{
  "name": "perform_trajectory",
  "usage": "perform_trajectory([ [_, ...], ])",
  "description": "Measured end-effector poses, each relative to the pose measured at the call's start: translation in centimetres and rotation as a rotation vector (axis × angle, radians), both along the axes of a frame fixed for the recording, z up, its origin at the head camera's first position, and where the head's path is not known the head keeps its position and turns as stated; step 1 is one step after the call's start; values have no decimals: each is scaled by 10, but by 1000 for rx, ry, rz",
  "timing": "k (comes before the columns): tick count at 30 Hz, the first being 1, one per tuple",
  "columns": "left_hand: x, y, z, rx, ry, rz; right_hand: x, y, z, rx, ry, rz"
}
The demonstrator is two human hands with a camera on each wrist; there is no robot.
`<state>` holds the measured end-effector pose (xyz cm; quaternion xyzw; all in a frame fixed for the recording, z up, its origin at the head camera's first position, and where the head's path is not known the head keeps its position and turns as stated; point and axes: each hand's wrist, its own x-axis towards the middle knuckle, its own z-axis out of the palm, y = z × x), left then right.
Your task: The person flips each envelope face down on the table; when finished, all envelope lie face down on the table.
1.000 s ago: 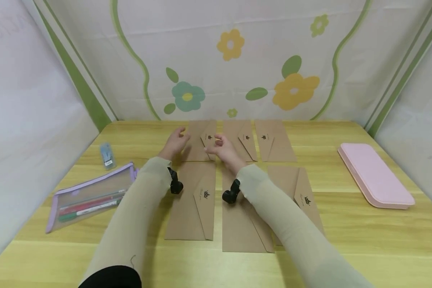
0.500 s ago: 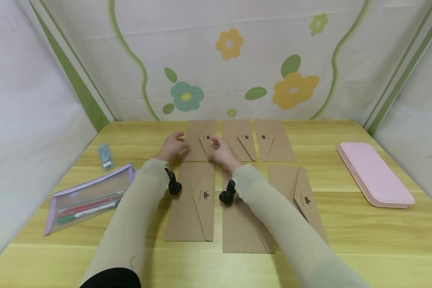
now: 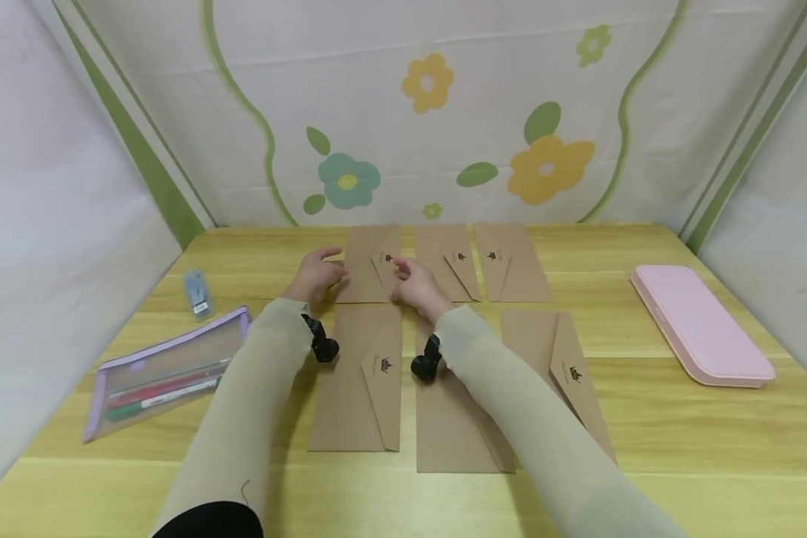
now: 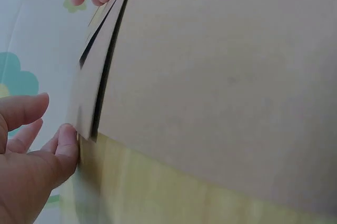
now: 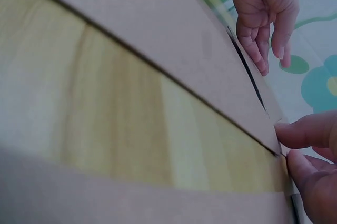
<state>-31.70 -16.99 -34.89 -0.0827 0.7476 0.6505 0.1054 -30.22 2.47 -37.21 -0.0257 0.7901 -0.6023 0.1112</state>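
Brown kraft envelopes with pointed flaps and black crown prints lie in two rows. At the back left envelope [image 3: 363, 265], my left hand [image 3: 314, 276] rests by the left edge, fingers loosely bent and fingertips right at the paper. My right hand [image 3: 422, 288] is at that envelope's right edge near its front corner. In the right wrist view, its thumb and finger [image 5: 303, 132] touch the corner without closing round it. The left wrist view shows my left fingertips [image 4: 67, 140] beside the envelope's corner. Just in front lies another envelope [image 3: 350, 373], its far edge close to the back one.
Two more envelopes, a middle one [image 3: 433, 254] and a right one [image 3: 527, 269], complete the back row. Nearer, an envelope [image 3: 444, 441] lies partly under my right forearm, beside another [image 3: 524, 329]. A mesh pencil pouch [image 3: 168, 351], a small blue item [image 3: 198, 294] and a pink case [image 3: 699, 321] flank them.
My right hand has come down and slightly left to the back left envelope's edge. My left hand has shifted a little left, and that envelope sits very slightly further left.
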Motion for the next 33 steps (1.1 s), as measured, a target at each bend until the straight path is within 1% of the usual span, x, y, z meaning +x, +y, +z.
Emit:
perform_trajectory([
  [2, 1, -1, 0, 14, 0, 9, 0, 0, 1, 6, 0, 3],
  [6, 2, -3, 0, 31, 22, 34, -2, -2, 1, 12, 1, 16],
  [11, 3, -5, 1, 16, 40, 41, -4, -4, 1, 22, 16, 33],
  [14, 3, -7, 2, 21, 27, 48, -4, -6, 1, 29, 26, 40],
  [18, 4, -10, 2, 22, -14, 73, -4, -8, 2, 21, 18, 51],
  [21, 5, -8, 3, 26, -21, 90, -5, -8, 3, 10, 12, 47],
  [25, 5, -8, 3, 39, 11, 106, -5, -9, 5, -3, 10, 49],
  [29, 4, -11, 3, 54, 38, 116, -4, -10, 5, -5, 2, 64],
  [33, 4, -14, 3, 101, 62, 117, -5, -11, 4, -7, 2, 72],
])
